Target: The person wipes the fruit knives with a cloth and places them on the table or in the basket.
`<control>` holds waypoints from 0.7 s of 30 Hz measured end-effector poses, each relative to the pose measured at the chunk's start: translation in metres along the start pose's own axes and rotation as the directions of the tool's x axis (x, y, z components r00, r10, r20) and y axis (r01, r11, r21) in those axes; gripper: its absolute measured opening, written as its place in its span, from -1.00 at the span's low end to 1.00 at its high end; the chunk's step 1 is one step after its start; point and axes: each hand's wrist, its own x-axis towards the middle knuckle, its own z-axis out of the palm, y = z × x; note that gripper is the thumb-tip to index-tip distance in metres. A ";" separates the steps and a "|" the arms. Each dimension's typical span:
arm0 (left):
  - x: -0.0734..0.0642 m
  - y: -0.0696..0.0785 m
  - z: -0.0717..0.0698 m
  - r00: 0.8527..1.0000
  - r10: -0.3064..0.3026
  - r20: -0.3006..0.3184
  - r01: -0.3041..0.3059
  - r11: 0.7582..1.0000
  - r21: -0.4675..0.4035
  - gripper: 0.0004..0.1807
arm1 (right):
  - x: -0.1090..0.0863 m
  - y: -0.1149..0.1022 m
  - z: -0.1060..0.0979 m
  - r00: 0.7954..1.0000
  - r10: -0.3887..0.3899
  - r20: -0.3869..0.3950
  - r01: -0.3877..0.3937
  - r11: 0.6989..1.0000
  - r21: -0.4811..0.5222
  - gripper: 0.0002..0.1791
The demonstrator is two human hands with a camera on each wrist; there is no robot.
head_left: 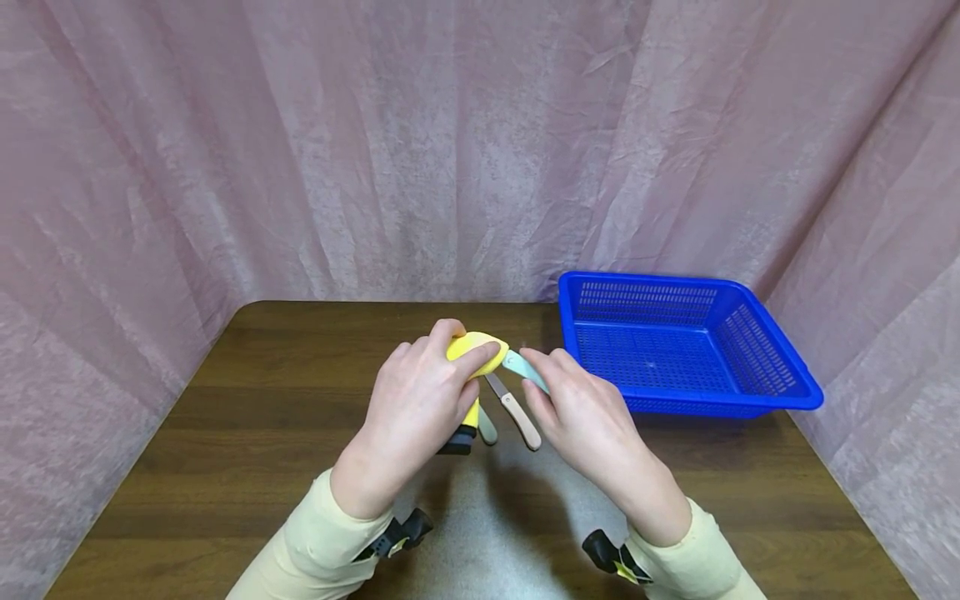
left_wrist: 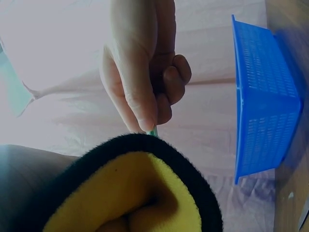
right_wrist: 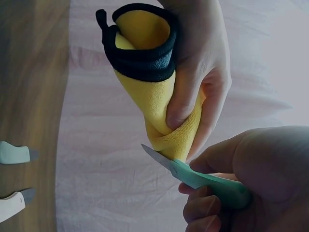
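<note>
My left hand point(head_left: 420, 387) grips a bunched yellow cloth point(right_wrist: 157, 104) with a dark edge. In the right wrist view its thumb presses into the folds. My right hand point(head_left: 581, 408) holds a mint-green knife point(right_wrist: 210, 183) by the handle, the blade pointing away from the fingers and against the cloth's lower end. Whether the cloth wraps part of the blade is hard to tell. Below the hands, a knife with a cream handle point(head_left: 521, 422) lies on the table, and beside it a knife with a grey-green handle point(head_left: 487, 425), partly hidden by the cloth.
A blue plastic basket point(head_left: 690, 398) with slotted walls stands at the right of the brown wooden table point(head_left: 277, 375). Pink curtains point(head_left: 450, 150) hang behind the table and along its sides.
</note>
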 end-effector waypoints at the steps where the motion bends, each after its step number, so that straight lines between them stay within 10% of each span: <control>1: 0.000 0.000 0.000 1.000 0.001 -0.002 -0.001 1.000 0.000 -0.52 | 0.000 0.000 0.000 1.000 0.000 0.000 0.000 1.000 -0.002 -0.61; 21: 0.001 -0.010 0.000 0.999 -0.032 0.023 0.032 0.999 0.013 -0.50 | 0.000 0.000 -0.002 1.000 -0.017 -0.008 0.017 1.000 -0.004 -0.62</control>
